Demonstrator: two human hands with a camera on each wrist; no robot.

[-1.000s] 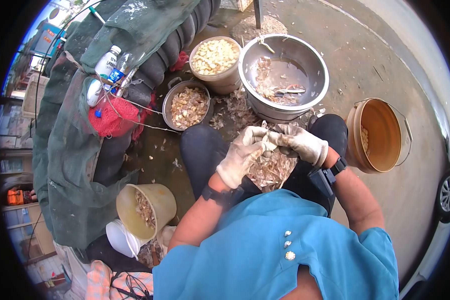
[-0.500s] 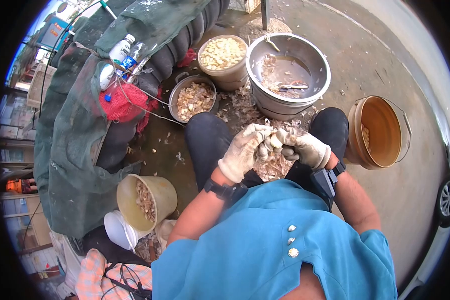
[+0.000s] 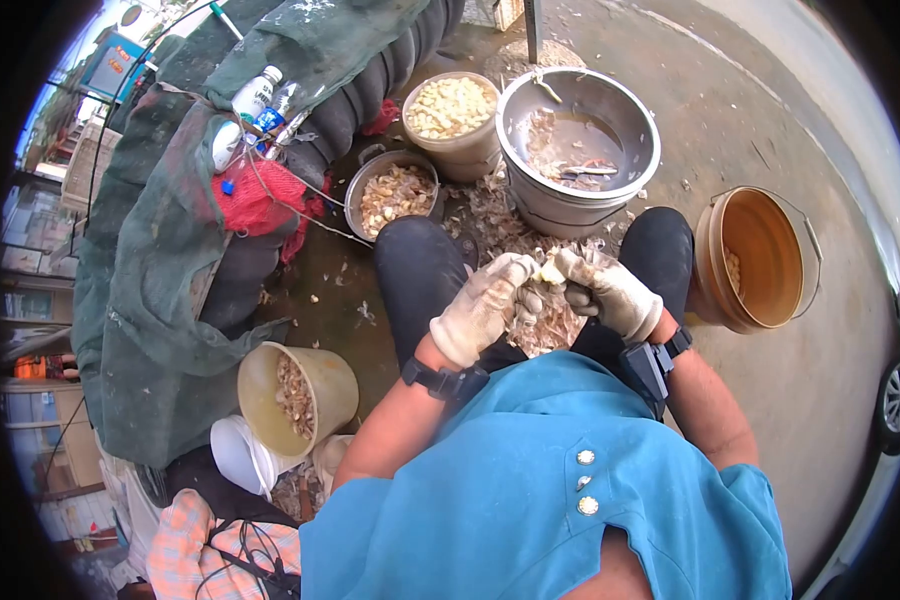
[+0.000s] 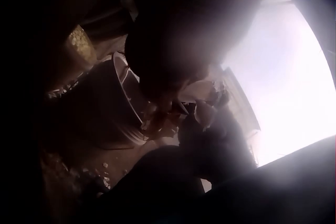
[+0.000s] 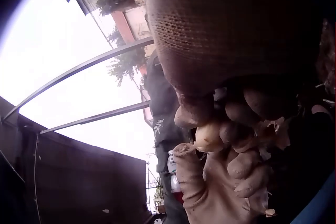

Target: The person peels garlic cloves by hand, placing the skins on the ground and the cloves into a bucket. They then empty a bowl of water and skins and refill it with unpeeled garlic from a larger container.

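Observation:
Both hands wear pale, soiled gloves and meet above the lap in the head view. Between their fingertips is a pale garlic clove, which shows yellowish white in the right wrist view. The left hand has its fingers curled at the clove's left side. From the other side the right hand pinches the clove with thumb and fingers. Below them lies a heap of papery skins and garlic between the thighs. The left wrist view is dark, with a clove by the fingers.
Ahead stand a metal basin with water and skins, a tub of peeled cloves and a pot of cloves. An orange-brown bucket is at the right. A tilted cream bucket and netting are at the left.
The head view has shifted slightly, moving the containers at left a little rightward. The fingers have shifted around the clove, which showed whole and pale half a second ago. Both hands stay together.

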